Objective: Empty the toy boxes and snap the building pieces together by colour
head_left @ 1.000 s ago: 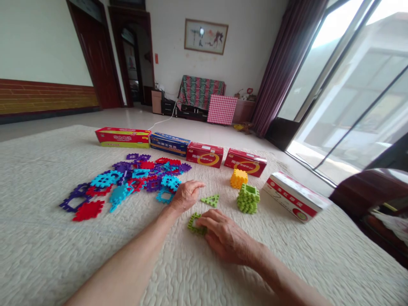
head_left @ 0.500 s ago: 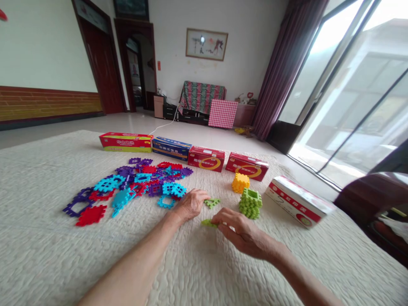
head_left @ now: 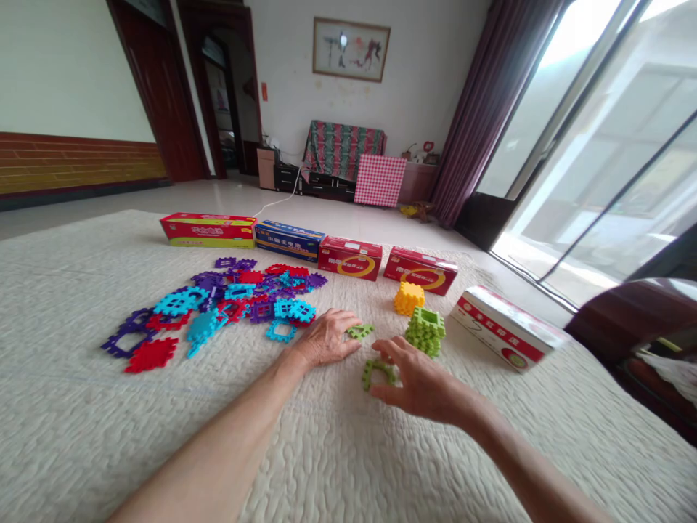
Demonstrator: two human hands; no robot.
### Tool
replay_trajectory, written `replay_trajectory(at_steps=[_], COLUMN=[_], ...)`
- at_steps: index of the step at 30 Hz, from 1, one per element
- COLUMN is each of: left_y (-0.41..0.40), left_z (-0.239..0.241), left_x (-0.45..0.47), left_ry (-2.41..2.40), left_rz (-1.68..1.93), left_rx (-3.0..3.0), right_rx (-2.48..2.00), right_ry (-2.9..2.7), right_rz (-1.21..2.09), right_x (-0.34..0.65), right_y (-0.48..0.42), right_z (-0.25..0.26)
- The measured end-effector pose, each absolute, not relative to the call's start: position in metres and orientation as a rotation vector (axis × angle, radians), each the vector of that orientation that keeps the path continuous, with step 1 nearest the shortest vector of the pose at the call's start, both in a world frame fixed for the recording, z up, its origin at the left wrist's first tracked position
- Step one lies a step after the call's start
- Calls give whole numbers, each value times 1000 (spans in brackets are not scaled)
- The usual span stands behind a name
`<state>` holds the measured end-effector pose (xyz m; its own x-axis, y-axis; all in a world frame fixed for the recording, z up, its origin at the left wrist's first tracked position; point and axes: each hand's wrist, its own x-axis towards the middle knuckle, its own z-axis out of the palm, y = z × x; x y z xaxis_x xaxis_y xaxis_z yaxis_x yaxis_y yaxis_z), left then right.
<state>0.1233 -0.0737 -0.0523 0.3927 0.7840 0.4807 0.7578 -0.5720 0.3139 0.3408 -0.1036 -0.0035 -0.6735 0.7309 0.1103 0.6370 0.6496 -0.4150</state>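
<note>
My left hand (head_left: 331, 337) lies low over the quilted cloth, fingers stretched out and thumb apart. Its fingertips are beside a small green building piece (head_left: 361, 331), perhaps touching it. Close by, my right hand (head_left: 418, 379) is open, thumb and fingers spread around a green notched piece with a large hole (head_left: 377, 375). That piece looks flat on the cloth, part of its right side hidden by the hand. Just beyond my right hand rises a stack of green square pieces (head_left: 426, 333). Behind it stands a shorter yellow stack (head_left: 409, 298).
Purple, red and light blue pieces (head_left: 234, 292) form a loose pile on the left. A red-and-yellow box (head_left: 208, 232), a blue box (head_left: 290, 241) and two red boxes (head_left: 349, 260) line the back. A white-and-red box (head_left: 506, 330) sits right, near a dark chair (head_left: 642, 334).
The green piece in my right hand has turned from edge-on to flat, and that hand's fingers have spread. My left thumb has come out from the fingers. The view has tilted down slightly.
</note>
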Motion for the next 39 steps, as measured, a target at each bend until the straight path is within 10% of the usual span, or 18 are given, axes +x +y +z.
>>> replay_trajectory(at_steps=[39], left_y=[-77], left_z=[-49], left_x=[128], left_ry=[1508], left_rz=[1037], left_rx=[2338], right_rx=[-824], right_ry=[-2286], right_rz=[161], right_x=[364], right_y=[-73], right_z=[25])
